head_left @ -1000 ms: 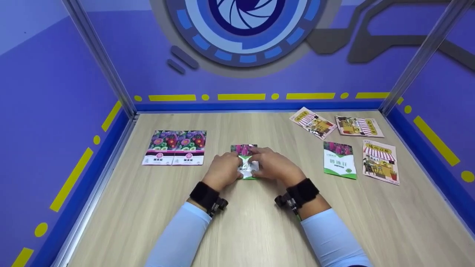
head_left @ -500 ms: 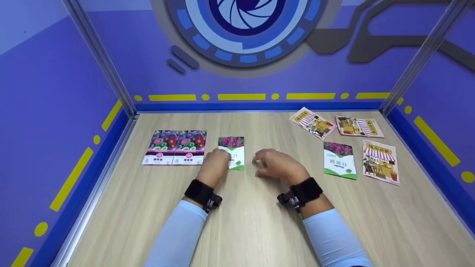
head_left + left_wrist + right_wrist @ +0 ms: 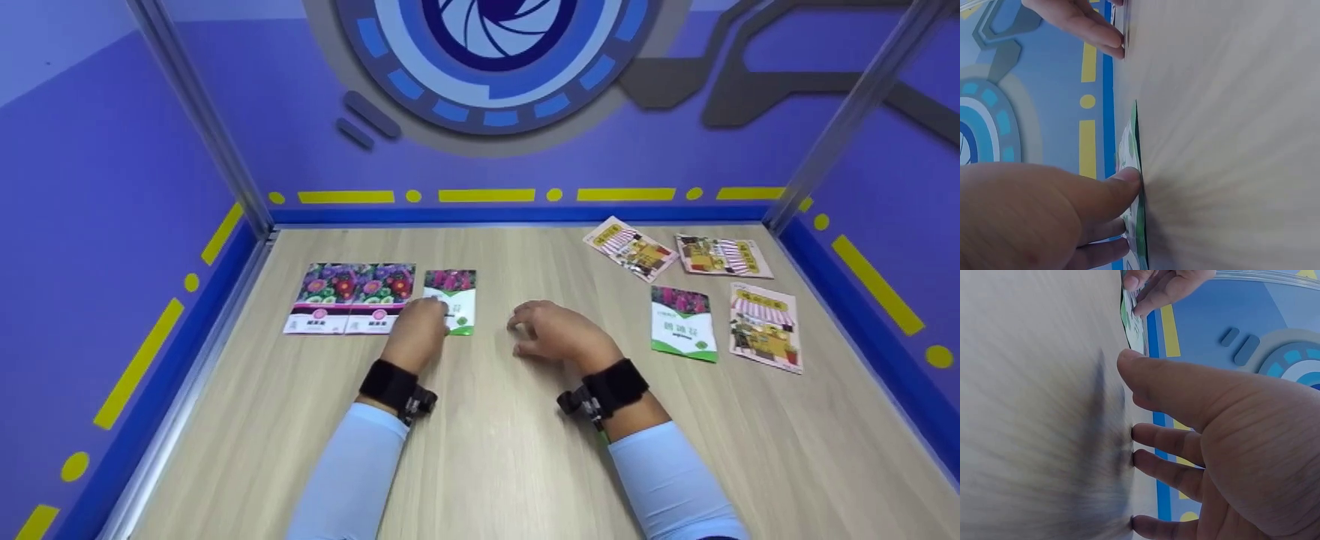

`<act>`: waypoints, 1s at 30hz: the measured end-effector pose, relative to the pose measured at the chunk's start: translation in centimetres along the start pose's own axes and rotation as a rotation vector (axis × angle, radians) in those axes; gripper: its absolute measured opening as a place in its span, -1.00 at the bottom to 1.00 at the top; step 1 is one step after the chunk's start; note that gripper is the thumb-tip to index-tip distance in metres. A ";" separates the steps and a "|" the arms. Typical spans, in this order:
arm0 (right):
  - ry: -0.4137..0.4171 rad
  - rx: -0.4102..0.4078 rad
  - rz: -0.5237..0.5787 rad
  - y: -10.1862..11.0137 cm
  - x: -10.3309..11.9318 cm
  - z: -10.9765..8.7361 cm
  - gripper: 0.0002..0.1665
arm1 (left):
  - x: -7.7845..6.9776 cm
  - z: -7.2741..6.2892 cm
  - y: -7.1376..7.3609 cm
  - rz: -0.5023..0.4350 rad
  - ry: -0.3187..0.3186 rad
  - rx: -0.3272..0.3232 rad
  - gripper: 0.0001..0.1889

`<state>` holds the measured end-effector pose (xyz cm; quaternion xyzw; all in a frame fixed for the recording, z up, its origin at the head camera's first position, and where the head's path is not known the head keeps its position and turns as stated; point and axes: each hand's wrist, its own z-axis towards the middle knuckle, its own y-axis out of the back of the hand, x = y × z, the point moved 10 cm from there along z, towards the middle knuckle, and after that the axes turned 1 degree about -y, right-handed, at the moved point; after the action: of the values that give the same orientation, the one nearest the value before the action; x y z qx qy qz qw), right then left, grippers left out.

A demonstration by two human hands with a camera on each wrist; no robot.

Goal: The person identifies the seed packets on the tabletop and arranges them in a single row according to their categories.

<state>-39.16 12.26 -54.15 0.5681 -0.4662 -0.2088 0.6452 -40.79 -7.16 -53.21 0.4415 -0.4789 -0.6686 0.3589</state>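
My left hand presses its thumb and fingertips on a green-and-white seed packet with pink flowers, lying flat on the table. In the left wrist view the thumb lies at the near edge of the packet, with two fingers touching its face. Just left of it, two purple-and-white flower seed packets lie side by side, the right one partly behind the hand. My right hand holds nothing; its fingers are spread and bent down, tips at the tabletop in the right wrist view.
On the right lie a second green-and-white seed packet and several pink packets with a striped awning picture, one of them upright at the far right. Purple panels wall the wooden table at the back and sides.
My left hand has slid the green-and-white packet leftward and slightly back, up near the two purple-and-white ones. The right hand has let go of that packet and moved a little right.
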 end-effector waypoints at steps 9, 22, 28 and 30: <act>-0.010 0.004 0.006 -0.1 -0.3 -0.5 -0.47 | 0.5 -0.5 0.2 -0.009 -0.008 -0.030 -0.91; -0.130 0.023 0.114 0.5 -2.1 -1.1 -0.43 | 0.4 -0.1 0.6 0.033 -0.018 -0.036 -0.90; -0.228 -0.002 0.173 2.4 -4.7 -2.4 -0.41 | 0.7 0.0 0.7 0.028 0.004 -0.024 -0.75; -0.271 -0.019 0.178 3.2 -6.2 -3.0 -0.39 | 0.7 0.0 0.7 0.028 0.013 -0.021 -0.72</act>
<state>-40.48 19.69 -53.17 0.4849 -0.5955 -0.2297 0.5979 -41.02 -7.99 -52.68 0.4351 -0.4755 -0.6658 0.3758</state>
